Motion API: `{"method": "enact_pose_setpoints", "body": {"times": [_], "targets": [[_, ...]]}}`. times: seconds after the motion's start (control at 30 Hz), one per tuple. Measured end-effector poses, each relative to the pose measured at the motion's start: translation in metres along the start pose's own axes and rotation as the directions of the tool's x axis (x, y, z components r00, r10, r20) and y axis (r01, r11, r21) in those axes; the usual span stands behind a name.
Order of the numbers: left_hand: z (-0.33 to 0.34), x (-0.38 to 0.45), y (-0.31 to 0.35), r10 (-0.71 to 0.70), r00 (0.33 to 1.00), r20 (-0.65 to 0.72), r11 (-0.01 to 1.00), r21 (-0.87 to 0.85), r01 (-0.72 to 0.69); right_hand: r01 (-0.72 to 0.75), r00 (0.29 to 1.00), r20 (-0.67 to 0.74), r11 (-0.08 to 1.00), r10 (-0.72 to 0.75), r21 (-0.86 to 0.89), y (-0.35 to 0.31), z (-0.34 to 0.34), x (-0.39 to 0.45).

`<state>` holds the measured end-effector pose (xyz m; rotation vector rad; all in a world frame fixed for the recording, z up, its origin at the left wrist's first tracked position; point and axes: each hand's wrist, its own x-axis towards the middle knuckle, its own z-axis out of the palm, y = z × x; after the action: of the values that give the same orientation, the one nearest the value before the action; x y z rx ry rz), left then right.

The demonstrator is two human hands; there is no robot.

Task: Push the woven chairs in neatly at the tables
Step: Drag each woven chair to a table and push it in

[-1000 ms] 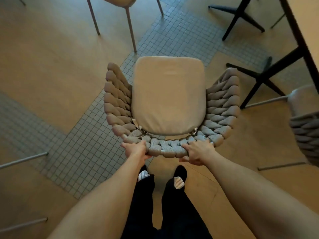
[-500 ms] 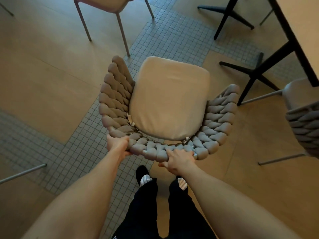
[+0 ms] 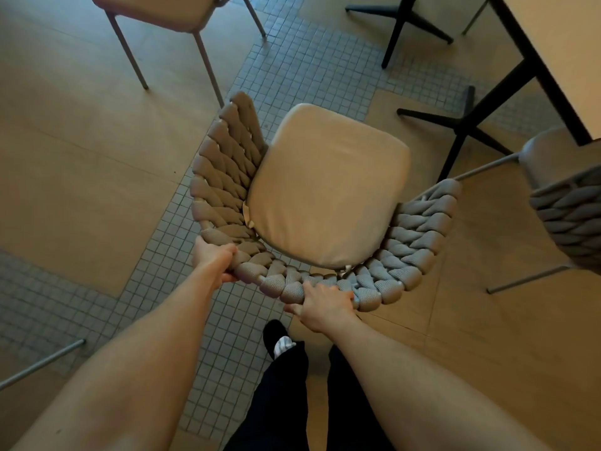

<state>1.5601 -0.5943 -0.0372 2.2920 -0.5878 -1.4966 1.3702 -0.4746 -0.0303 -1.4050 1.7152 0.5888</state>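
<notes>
— Where is the woven chair [image 3: 328,203] right now?

— Right in front of me, seen from above, standing partly on the strip of small grey floor tiles [image 3: 312,70] and partly on the wooden floor [image 3: 74,151]. Its seat cushion [image 3: 328,190] points up and to the right, toward the tabletop [image 3: 559,43] at the upper right edge. The chair stands apart from that tabletop, with the table's black legs [image 3: 468,122] between them.

— And your hands?

— Both clamp the braided rim of the backrest. My left hand [image 3: 213,258] wraps the rim at the chair's rear left corner, fingers curled over the top. My right hand [image 3: 325,304] grips the rim at the middle of the back, thumb on the outer side, fingers hooked over the weave. The two hands are apart, with several braids between them.

— Anything else close by?

— A second woven chair [image 3: 569,203] stands at the right edge, tucked by the tabletop. Another chair [image 3: 156,11] shows at the top left, only its seat and thin metal legs in view. Below the chair I see my dark trousers [image 3: 279,402] and one foot in a striped sock [image 3: 283,345] on the tiles.
</notes>
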Motion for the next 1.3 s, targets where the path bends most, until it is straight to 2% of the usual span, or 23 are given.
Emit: {"method": "enact_pose_setpoints", "body": {"times": [0.1,0.17,0.2,0.23,0.27,0.3,0.33,0.37,0.4,0.47,0.5,0.53,0.6,0.73,0.9,1.3], "targets": [[0.004,-0.004,-0.006,0.02,1.0,-0.006,0.999,-0.034,-0.02,0.028,0.996,-0.084,0.998,-0.023,0.055,0.014,-0.004,-0.005],[0.008,-0.007,-0.01,-0.009,1.0,0.004,0.994,-0.106,0.009,0.021,0.968,-0.249,0.982,0.027,0.19,0.033,-0.003,-0.012],[0.01,-0.01,-0.011,-0.035,0.999,0.02,0.989,-0.142,0.037,0.026,0.917,-0.384,0.948,0.104,0.318,0.044,0.0,-0.015],[0.013,-0.012,-0.013,-0.063,0.997,0.035,0.982,-0.174,0.068,0.039,0.831,-0.508,0.887,0.227,0.46,0.056,0.003,-0.019],[0.015,-0.014,-0.014,-0.088,0.995,0.048,0.974,-0.204,0.097,0.054,0.715,-0.581,0.798,0.389,0.601,0.067,0.006,-0.024],[0.018,-0.015,-0.016,-0.107,0.992,0.06,0.968,-0.223,0.118,0.057,0.592,-0.566,0.671,0.574,0.739,0.077,0.009,-0.027],[0.02,-0.016,-0.017,-0.123,0.99,0.069,0.963,-0.233,0.136,0.056,0.488,-0.466,0.506,0.738,0.861,0.086,0.01,-0.031],[0.022,-0.017,-0.018,-0.137,0.988,0.075,0.96,-0.235,0.151,0.054,0.428,-0.3,0.307,0.852,0.95,0.093,0.008,-0.034],[0.024,-0.017,-0.018,-0.148,0.986,0.075,0.959,-0.234,0.162,0.043,0.434,-0.103,0.093,0.895,0.995,0.099,0.007,-0.034],[0.026,-0.016,-0.019,-0.154,0.986,0.064,0.964,-0.211,0.164,-0.041,0.583,0.245,-0.273,0.775,0.961,0.103,0.006,-0.03],[0.027,-0.015,-0.02,-0.148,0.987,0.059,0.967,-0.203,0.157,-0.093,0.666,0.349,-0.391,0.659,0.916,0.103,0.005,-0.026],[0.027,-0.013,-0.022,-0.138,0.989,0.051,0.971,-0.191,0.146,-0.131,0.734,0.398,-0.46,0.551,0.878,0.103,0.006,-0.019],[0.027,-0.011,-0.025,-0.11,0.993,0.032,0.982,-0.153,0.114,-0.135,0.791,0.406,-0.518,0.457,0.845,0.102,0.011,-0.005],[0.027,-0.008,-0.028,-0.075,0.997,0.022,0.99,-0.117,0.077,-0.066,0.761,0.379,-0.518,0.527,0.853,0.096,0.015,0.004],[0.015,0.004,-0.018,-0.034,0.999,0.007,0.995,-0.094,0.035,-0.032,0.745,0.382,-0.543,0.547,0.839,0.073,0.019,0.002],[-0.032,0.068,0.047,0.061,0.991,0.119,0.993,0.092,-0.072,0.098,0.701,0.453,-0.704,0.55,0.703,-0.032,0.026,0.012]]}}
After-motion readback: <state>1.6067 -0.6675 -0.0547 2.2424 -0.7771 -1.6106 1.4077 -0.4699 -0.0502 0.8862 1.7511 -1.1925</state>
